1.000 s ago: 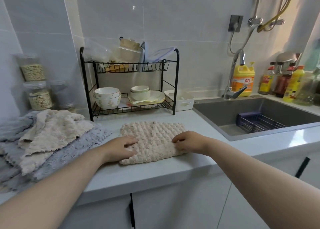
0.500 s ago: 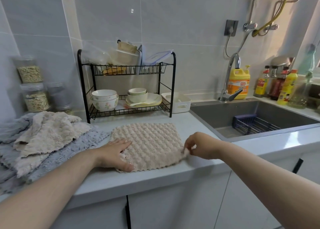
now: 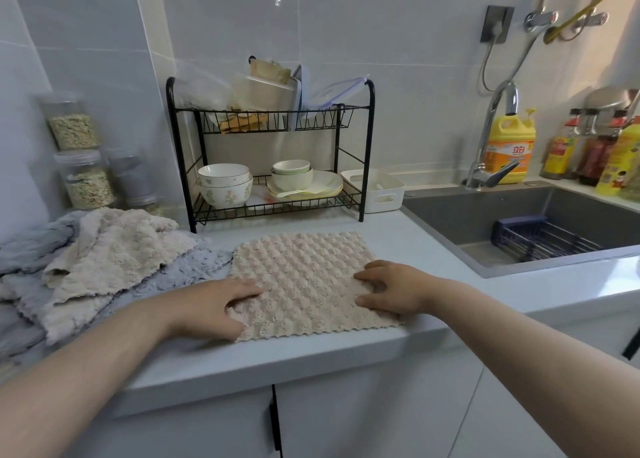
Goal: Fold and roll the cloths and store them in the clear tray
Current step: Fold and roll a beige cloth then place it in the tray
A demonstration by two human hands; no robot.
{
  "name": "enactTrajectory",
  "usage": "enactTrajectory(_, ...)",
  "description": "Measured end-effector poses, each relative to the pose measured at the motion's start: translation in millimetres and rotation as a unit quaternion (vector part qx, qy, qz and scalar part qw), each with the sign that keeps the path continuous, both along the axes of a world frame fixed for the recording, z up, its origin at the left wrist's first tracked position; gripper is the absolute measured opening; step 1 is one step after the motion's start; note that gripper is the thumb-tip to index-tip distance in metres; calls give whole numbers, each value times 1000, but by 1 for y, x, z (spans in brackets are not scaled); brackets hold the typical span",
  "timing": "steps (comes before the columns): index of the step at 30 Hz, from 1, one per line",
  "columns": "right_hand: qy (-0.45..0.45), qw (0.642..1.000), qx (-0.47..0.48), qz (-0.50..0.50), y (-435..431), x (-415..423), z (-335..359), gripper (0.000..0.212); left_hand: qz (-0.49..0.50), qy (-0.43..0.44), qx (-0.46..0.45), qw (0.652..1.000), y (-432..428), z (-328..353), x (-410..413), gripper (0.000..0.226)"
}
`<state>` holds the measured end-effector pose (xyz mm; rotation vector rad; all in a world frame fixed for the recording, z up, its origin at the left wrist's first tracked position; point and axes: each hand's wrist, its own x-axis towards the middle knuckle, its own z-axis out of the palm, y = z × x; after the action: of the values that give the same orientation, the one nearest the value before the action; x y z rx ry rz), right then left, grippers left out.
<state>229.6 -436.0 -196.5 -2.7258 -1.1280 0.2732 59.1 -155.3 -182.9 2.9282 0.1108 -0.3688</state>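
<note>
Left hand [image 3: 214,307] flat, right hand [image 3: 394,289] arched (pinch unconfirmed), both on the beige cloth [image 3: 304,270], apparently pinning it to the counter [image 3: 433,249] for folding.

I've got just the one wide-angle view, worn on the head, looking forward and down from close above the pale grey countertop [image 3: 415,243], facing the light grey tiled wall [image 3: 415,59], black two-tier wire dish rack [image 3: 367,152] dead ahead, dark grey sunken sink [image 3: 467,215] off right.
</note>
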Motion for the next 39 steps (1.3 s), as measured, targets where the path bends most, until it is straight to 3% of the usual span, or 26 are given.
enactTrajectory(2, 4, 1000, -13, 12, -1, 4, 0, 67, -13, 33, 2, 999, 0, 3, -5, 82)
enactTrajectory(4, 15, 1000, 4, 11, -1, 7, 3, 64, -2, 38, -55, 998, 1, 11, -5, 75)
enactTrajectory(7, 24, 992, 118, -39, 7, 25, 13, 47, 37, -81, -117, 989, 14, 22, 23, 47)
enactTrajectory(10, -33, 982, 156, -106, 29, 61, 15, 33, 100, -176, -80, 976, 33, 22, 77, 34)
enactTrajectory(16, -86, 987, 20, -132, 75, 127, -7, 36, 92, -74, 97, 988, 62, -5, 158, 24)
enactTrajectory(19, -100, 988, 37, -110, 82, 138, -10, 26, 87, -82, 91, 989, 60, -2, 167, 16)
enactTrajectory(23, -92, 974, 158, -134, 77, 137, -7, 15, 99, -133, 16, 986, 66, -3, 163, 18)
enactTrajectory(26, -79, 951, 257, -153, 68, 123, 3, 20, 121, -199, -30, 972, 69, 0, 149, 20)
enactTrajectory(29, -53, 940, 307, -141, 53, 96, 17, 25, 104, -205, -28, 973, 63, 7, 131, 24)
enactTrajectory(32, -47, 935, 329, -123, 33, 66, 24, 27, 95, -219, 12, 971, 50, 13, 108, 11)
enactTrajectory(35, -23, 937, 323, -129, 10, 34, 28, 26, 79, -240, 52, 966, 28, 20, 75, 14)
enactTrajectory(39, -34, 956, 263, -126, -15, -7, 18, 18, 73, -203, 77, 973, -5, 15, 32, 17)
